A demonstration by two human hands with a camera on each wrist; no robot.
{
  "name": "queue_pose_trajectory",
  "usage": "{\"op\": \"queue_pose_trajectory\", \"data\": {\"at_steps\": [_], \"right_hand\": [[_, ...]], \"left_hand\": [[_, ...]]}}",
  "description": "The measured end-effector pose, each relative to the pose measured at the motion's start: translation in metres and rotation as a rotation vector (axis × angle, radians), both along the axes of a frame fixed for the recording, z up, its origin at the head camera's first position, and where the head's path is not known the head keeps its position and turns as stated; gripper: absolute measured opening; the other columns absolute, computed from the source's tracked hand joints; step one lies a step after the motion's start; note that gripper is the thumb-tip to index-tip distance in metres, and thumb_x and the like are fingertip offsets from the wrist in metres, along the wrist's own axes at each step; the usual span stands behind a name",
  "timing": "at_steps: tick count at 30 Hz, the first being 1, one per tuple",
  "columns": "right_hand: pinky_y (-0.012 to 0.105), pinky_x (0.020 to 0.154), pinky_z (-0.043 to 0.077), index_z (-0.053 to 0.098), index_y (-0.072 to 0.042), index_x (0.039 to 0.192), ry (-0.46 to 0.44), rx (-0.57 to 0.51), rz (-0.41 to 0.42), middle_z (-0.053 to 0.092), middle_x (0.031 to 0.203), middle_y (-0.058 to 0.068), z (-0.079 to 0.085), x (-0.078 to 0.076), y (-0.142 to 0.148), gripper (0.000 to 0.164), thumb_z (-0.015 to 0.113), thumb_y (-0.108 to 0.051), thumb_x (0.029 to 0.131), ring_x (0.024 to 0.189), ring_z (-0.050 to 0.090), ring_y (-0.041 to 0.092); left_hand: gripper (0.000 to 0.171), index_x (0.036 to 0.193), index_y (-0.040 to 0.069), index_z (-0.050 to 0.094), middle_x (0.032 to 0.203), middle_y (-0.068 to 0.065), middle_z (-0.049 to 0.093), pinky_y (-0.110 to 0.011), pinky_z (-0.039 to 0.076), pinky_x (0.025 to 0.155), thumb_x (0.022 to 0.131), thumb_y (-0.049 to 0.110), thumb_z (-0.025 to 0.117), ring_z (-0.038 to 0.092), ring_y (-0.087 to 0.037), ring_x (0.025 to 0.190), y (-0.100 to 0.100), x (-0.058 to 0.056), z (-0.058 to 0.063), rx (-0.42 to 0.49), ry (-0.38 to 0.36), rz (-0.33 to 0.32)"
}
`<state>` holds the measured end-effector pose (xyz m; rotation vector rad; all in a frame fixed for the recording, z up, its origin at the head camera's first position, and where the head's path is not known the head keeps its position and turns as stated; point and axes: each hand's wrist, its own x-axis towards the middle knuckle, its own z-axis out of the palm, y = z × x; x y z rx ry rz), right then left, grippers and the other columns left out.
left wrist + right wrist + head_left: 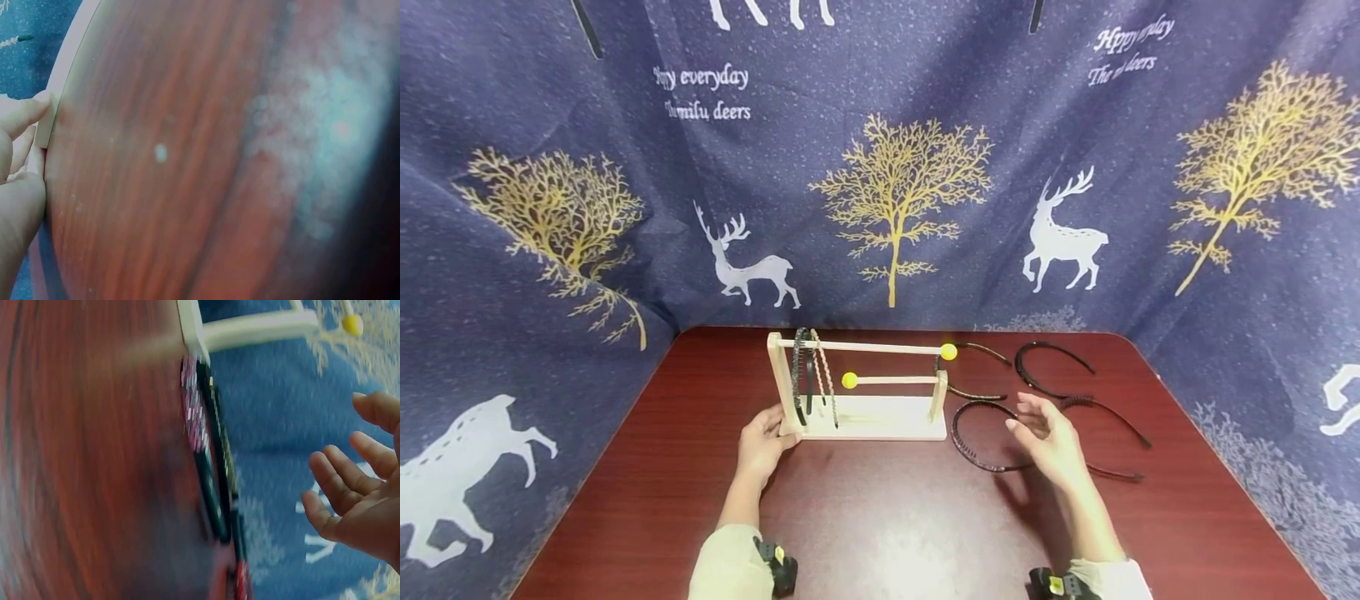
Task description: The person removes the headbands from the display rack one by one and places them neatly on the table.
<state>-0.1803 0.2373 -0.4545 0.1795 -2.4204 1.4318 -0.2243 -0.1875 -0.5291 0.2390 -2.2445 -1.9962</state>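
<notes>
A pale wooden rack with two horizontal rods stands on the table. Several headbands, among them a dark one and a pink beaded one, hang at the left of its upper rod. My left hand holds the left end of the base; in the left wrist view, thumb and fingers pinch its corner. Above the loose headbands on the right hovers my right hand, fingers slightly bent and nothing between them. Nearest to it is a round dark headband, partly hidden behind the hand.
More dark headbands lie on the right of the table, one towards the back and another beyond the right hand. Yellow balls cap the rods. A blue patterned cloth hangs behind the reddish-brown table.
</notes>
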Motion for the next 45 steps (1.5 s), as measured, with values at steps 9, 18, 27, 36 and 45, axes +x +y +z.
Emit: {"op": "queue_pose_trajectory", "data": {"at_steps": [9, 18, 27, 36, 45], "right_hand": [[0.017, 0.082, 0.049, 0.052, 0.005, 0.123, 0.045, -0.176, 0.096, 0.059, 0.109, 0.02, 0.006, -0.002, -0.038, 0.043, 0.065, 0.003, 0.083, 0.095, 0.059, 0.027], [0.03, 0.088, 0.05, 0.05, 0.01, 0.121, 0.029, -0.277, 0.171, 0.058, 0.106, 0.024, 0.035, 0.008, -0.081, 0.041, 0.061, 0.012, 0.081, 0.097, 0.055, 0.043], [0.024, 0.085, 0.049, 0.045, 0.015, 0.124, 0.02, -0.396, 0.326, 0.05, 0.109, 0.034, 0.033, 0.002, -0.107, 0.044, 0.056, 0.017, 0.081, 0.098, 0.048, 0.052], [0.034, 0.083, 0.051, 0.048, 0.014, 0.121, 0.033, -0.399, 0.394, 0.055, 0.108, 0.029, 0.036, -0.001, -0.138, 0.042, 0.059, 0.015, 0.08, 0.098, 0.05, 0.053], [0.039, 0.084, 0.051, 0.048, 0.012, 0.122, -0.006, -0.428, 0.47, 0.054, 0.11, 0.03, 0.036, -0.005, -0.169, 0.043, 0.058, 0.015, 0.08, 0.1, 0.049, 0.051]], "left_hand": [[0.06, 0.127, -0.007, 0.049, 0.126, -0.027, 0.05, -0.034, 0.044, 0.095, 0.07, -0.017, 0.068, 0.044, -0.036, 0.121, 0.002, 0.003, 0.0, 0.007, 0.002, 0.007], [0.06, 0.126, -0.008, 0.049, 0.125, -0.027, 0.051, -0.031, 0.044, 0.094, 0.07, -0.017, 0.068, 0.045, -0.035, 0.121, 0.001, 0.002, 0.001, 0.019, 0.008, 0.013], [0.061, 0.126, -0.009, 0.048, 0.126, -0.028, 0.05, -0.032, 0.045, 0.094, 0.069, -0.017, 0.068, 0.044, -0.036, 0.121, 0.001, 0.001, -0.002, 0.034, 0.01, 0.004], [0.061, 0.127, -0.008, 0.048, 0.127, -0.027, 0.05, -0.029, 0.044, 0.094, 0.069, -0.017, 0.069, 0.045, -0.035, 0.121, 0.0, 0.002, -0.002, 0.022, 0.01, 0.006], [0.06, 0.125, -0.01, 0.049, 0.125, -0.029, 0.05, -0.03, 0.043, 0.096, 0.07, -0.018, 0.068, 0.045, -0.035, 0.12, 0.0, 0.0, 0.001, 0.035, 0.039, 0.003]]}}
